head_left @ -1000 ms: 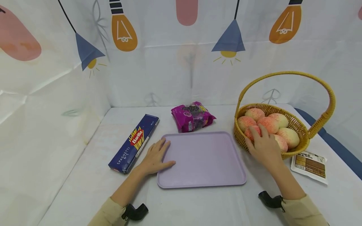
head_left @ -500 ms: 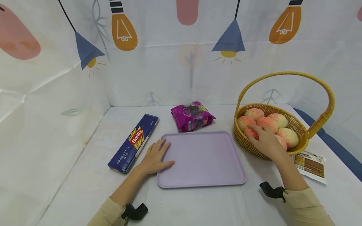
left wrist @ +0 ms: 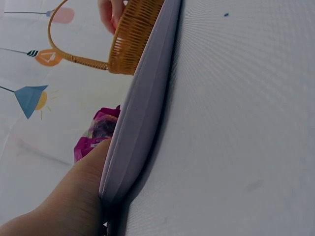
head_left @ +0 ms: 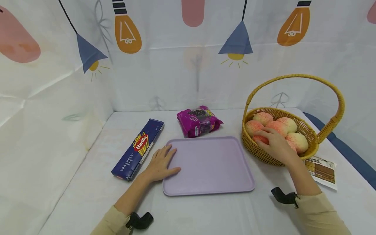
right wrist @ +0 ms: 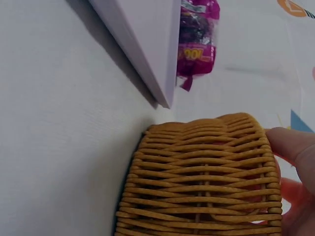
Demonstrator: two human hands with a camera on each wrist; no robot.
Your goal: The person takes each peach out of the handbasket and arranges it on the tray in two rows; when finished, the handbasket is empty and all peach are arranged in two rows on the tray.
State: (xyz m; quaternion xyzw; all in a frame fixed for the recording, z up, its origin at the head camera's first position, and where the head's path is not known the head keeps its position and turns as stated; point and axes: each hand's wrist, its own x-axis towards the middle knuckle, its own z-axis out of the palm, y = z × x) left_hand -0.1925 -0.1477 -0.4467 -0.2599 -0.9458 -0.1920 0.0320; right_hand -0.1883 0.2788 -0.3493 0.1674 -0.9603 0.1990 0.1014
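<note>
On the left rim of a lilac tray (head_left: 210, 166) rests my left hand (head_left: 158, 166), fingers spread and thumb lying over the tray's surface. My right hand (head_left: 277, 147) reaches over the near side of a yellow wicker basket (head_left: 261, 155) and grips a reddish peach (head_left: 260, 139) between thumb and fingers. Several other peaches (head_left: 297, 142) lie around it in the basket. In the right wrist view the basket's woven wall (right wrist: 206, 182) hides most of the peach and part of the hand.
A blue spaghetti box (head_left: 138, 150) lies left of the tray. Behind the tray is a purple packet (head_left: 199, 121). A brown and white sachet (head_left: 321, 171) lies partly under the basket's right side. The basket's tall handle (head_left: 293, 76) arches above the peaches.
My right hand's fingers have closed in around the peach, and its wrist has shifted slightly right. The left hand stays on the tray.
</note>
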